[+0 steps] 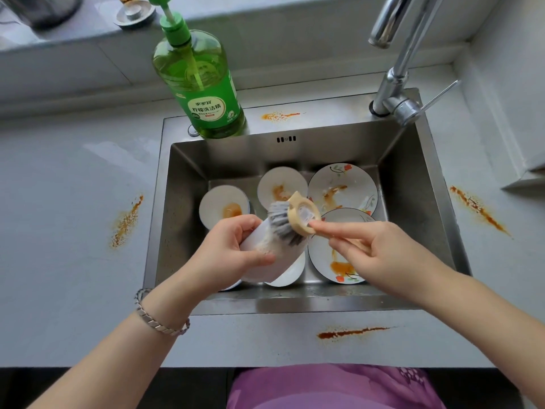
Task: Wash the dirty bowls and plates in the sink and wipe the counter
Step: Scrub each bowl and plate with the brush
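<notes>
The grey tabletop (pixel 73 261) ran round a steel sink (pixel 413 178), with the tap (pixel 395 84) at its far right corner and a green bottle of dish soap (pixel 203 93) standing on its far left rim. Down in the basin I saw two flowered plates (pixel 351 178) on the right, one overlapping the other, both smeared orange. Two white bowls (pixel 219 202) with orange residue sat to the far left.

The bowl being washed (pixel 265 261) was held tipped over the near left part of the sink, above another white dish. My left hand (pixel 230 249) gripped it, the fingers curled round its side and the thumb lying across the outer wall. I judged it to be hard, glazed ware: stiff, moderately heavy, and liable to chip against the steel if dropped. Foam on its outside would make it slippery, so a hold wrapping the wall and hooking the rim seemed safer than a pinch at the edge.

My right hand (pixel 374 255) held the scrubbing brush (pixel 292 216), fingers closed on the mostly hidden handle and the forefinger stretched toward the wooden head. The grey bristles pressed on the bowl's outer wall. The brush looked light, with springy bristles.

Orange stains (pixel 126 222) streaked the tabletop left, right, near and far of the sink, not yet wiped.
</notes>
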{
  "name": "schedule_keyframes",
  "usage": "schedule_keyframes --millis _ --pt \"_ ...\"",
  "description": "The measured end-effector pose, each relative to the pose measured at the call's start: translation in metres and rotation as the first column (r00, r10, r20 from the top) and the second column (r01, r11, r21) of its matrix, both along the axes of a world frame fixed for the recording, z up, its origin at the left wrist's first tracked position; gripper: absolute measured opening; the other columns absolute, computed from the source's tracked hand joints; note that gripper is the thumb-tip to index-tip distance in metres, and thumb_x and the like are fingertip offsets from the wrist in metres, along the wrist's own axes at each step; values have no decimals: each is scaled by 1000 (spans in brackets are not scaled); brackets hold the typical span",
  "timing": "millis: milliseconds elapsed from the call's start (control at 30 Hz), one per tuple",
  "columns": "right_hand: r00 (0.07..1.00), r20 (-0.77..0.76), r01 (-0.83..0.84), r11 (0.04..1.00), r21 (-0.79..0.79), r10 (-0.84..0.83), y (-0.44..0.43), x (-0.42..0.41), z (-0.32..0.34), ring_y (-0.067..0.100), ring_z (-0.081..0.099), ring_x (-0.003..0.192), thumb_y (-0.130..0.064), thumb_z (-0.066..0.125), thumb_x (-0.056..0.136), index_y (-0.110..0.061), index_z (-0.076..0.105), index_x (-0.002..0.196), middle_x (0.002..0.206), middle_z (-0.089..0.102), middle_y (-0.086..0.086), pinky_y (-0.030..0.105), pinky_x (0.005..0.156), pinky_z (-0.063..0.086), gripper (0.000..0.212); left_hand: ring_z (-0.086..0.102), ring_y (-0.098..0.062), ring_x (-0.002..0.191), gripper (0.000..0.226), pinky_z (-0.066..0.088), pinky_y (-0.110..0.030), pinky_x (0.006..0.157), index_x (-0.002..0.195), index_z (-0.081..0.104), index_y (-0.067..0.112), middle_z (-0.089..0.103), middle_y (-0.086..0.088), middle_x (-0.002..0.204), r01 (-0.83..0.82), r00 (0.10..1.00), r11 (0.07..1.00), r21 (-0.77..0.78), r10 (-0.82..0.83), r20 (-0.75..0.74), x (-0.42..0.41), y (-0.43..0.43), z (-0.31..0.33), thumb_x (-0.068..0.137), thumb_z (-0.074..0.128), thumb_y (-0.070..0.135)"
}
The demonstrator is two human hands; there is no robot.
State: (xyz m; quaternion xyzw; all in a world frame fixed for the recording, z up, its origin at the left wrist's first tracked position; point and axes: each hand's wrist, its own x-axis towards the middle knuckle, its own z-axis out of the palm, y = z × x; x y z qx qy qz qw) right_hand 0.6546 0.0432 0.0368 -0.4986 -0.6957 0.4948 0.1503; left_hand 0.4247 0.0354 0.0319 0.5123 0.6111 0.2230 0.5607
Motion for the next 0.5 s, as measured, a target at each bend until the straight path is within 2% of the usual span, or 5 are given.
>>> schedule_keyframes --millis 67,167,300,433,500 --pt "999 -24 -29 999 28 29 4 3 0 6 51 44 -29 49 92 -66 51 100 58 61 -29 37 61 56 38 66 -19 82 27 54 -37 75 84 66 17 70 -2 82 10 1000 1000 11 -10 20 -3 -2 0 58 74 20" --pt "992 -47 111 988 -105 -117 19 12 -13 4 34 35 -20 49 94 -54 54 106 37 41 -22 11 42 32 36 65 -14 77 27 55 -28 69 81 69 17 69 -1 78 -29 994 999 25 26 104 -8 -2 3 56 78 18" --pt "960 -80 221 901 -373 -269 23 11 -28 7 25 38 -18 46 95 -50 55 98 46 33 -4 19 36 22 34 67 -14 79 28 54 -22 64 83 72 17 70 -1 82 -177 947 984 -9 173 269 -13 -2 -3 56 79 12" --pt "966 -157 157 951 -268 -203 21 3 -19 3 31 33 -16 47 95 -55 54 99 38 42 -18 10 35 25 40 68 -14 80 33 54 -22 63 92 67 12 72 0 84 -252 930 966 -51 256 263 -9 -2 -12 59 74 11" --pt "981 -157 86 979 -187 -116 20 -1 -12 5 26 35 -20 50 93 -63 57 94 37 37 -16 15 41 28 44 68 -14 80 39 54 -22 63 93 66 10 72 0 83 -223 943 974 -47 227 245 -7 -1 -13 57 80 8"
